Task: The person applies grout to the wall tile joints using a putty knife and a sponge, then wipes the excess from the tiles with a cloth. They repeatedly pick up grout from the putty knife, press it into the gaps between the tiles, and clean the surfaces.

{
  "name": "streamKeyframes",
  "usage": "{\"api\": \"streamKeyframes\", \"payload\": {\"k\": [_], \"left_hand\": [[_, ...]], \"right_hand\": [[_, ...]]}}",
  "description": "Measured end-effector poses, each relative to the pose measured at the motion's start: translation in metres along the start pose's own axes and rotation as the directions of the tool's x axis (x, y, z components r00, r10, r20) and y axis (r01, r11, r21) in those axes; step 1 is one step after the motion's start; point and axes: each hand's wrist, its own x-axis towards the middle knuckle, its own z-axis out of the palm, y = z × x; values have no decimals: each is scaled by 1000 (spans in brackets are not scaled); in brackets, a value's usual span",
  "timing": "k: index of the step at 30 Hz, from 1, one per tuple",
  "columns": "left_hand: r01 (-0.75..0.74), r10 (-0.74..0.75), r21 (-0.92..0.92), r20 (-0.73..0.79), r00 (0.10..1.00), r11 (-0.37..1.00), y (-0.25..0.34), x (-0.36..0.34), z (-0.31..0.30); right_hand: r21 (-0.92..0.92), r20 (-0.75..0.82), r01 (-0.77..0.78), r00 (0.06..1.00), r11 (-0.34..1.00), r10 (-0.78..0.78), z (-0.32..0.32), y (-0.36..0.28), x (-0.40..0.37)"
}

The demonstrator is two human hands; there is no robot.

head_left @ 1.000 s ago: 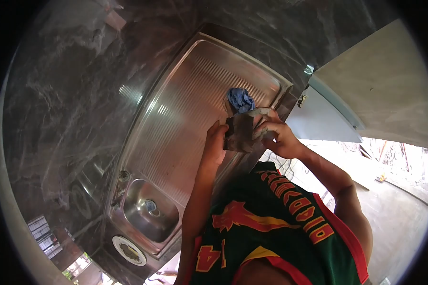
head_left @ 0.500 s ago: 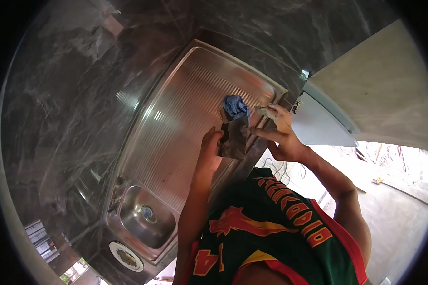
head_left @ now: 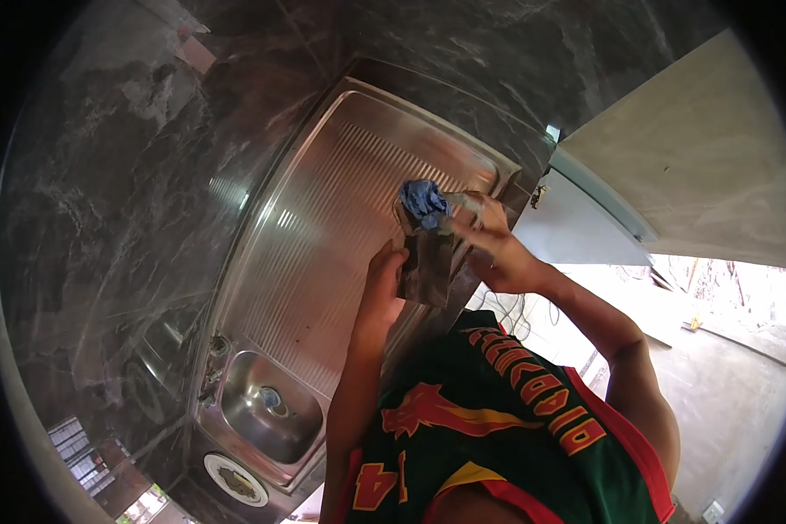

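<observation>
Fingers [head_left: 474, 234] spread, right hand [head_left: 506, 260] beside blue wad [head_left: 423, 202]; left hand [head_left: 382, 286] holds slab [head_left: 429, 269].

A steel sink [head_left: 281, 433] and drainboard [head_left: 310, 253] suggest a kitchen.

So the whole thing was a stainless sink unit [head_left: 345, 83] set into a dark counter [head_left: 194, 454], with a ribbed drainboard [head_left: 314, 236] and a basin [head_left: 293, 437] at one end, some bluish bit [head_left: 271, 400] sitting at its drain. A crumpled blue wad [head_left: 424, 201] showed over the far part of the ribs, though I honestly couldn't tell if it touched the metal. Just beside the basin, a round white-rimmed thing [head_left: 236, 479] lay on the counter.
</observation>
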Motion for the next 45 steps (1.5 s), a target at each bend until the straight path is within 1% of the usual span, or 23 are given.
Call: {"api": "streamKeyframes", "payload": {"k": [1, 3, 7, 10, 14, 16, 17, 18, 19, 21, 22, 24, 25, 27, 29, 34, 35, 36, 37, 38, 39, 43, 45], "left_hand": [[-1, 1, 0, 0, 1000, 1000, 4, -4, 6], [-8, 16, 54, -145, 989, 999, 12, -10, 16], [30, -27, 39, -74, 997, 999, 0, -1, -11], [45, 11, 235, -235, 972, 971, -8, -2, -8], [52, -42, 106, -96, 995, 993, -3, -3, -7], [70, -68, 30, -50, 996, 997, -22, 1, -45], [-290, 311, 622, 79, 947, 727, -38, 1, -74], [-487, 495, 871, 398, 772, 59, -46, 1, -90], [-496, 490, 867, 409, 770, 55, -43, -1, -87], [-412, 328, 714, 263, 907, 566, -32, -7, -76], [-417, 325, 714, 273, 906, 562, -35, -7, -84], [-278, 288, 758, 124, 950, 591, -45, -2, -105], [-280, 286, 760, 130, 950, 587, -37, -5, -93], [-97, 137, 500, -44, 990, 860, -16, -19, -59], [-72, 104, 381, -64, 993, 922, -23, -16, -69], [63, -66, -21, -225, 972, 998, -27, -18, -67], [-85, 182, 555, -123, 976, 828, -33, -22, -75], [-217, 325, 914, 101, 940, 343, -38, -25, -82], [-217, 322, 913, 103, 941, 344, -33, -23, -72], [-84, 146, 510, -84, 986, 856, -22, -21, -56], [98, -113, -117, -125, 986, 988, -16, -19, -47], [131, -149, -103, -186, 971, 986, -23, -16, -51], [78, -69, 16, -312, 948, 997, -34, -12, -59]], "right_hand": [[0, 0, 1, 1000, 1000, -1, 2, 5, -1], [-420, -45, 254, 953, 872, -299, 1, 15, -4], [-239, -116, 171, 972, 956, -203, -1, 15, -4], [-67, 2, 57, 998, 996, -57, 19, 28, -8], [216, 29, 39, 999, 976, -46, 18, 47, -4], [137, 37, 22, 999, 990, -27, 8, 74, 3], [59, 58, 2, 998, 998, -6, 0, 87, 8], [-275, 124, -166, 971, 947, 206, -12, 92, 17], [-583, 116, -282, 900, 762, 421, -25, 97, 26], [-815, -8, -200, 942, 544, 335, -34, 154, 35], [-815, -19, -209, 942, 540, 336, -41, 175, 39], [-972, -46, -106, 961, 211, 274, -55, 207, 44], [-971, -53, -114, 960, 210, 275, -58, 222, 46], [-936, -93, -245, 865, 254, 493, -64, 242, 45], [-938, -90, -227, 889, 261, 449, -71, 252, 31], [-974, -107, -209, 766, 89, 633, -87, 278, -14], [-974, -108, -208, 765, 86, 635, -92, 272, -20], [-973, -124, -220, 752, 70, 647, -98, 265, -26], [-971, -141, -234, 739, 55, 659, -102, 258, -31], [-971, -143, -235, 738, 53, 659, -102, 254, -34], [-981, -126, -189, 806, 49, 578, -101, 250, -35], [-982, -3, -64, 946, 177, 324, -87, 237, -10], [-973, -21, -95, 944, 209, 329, -69, 266, 9]]}}
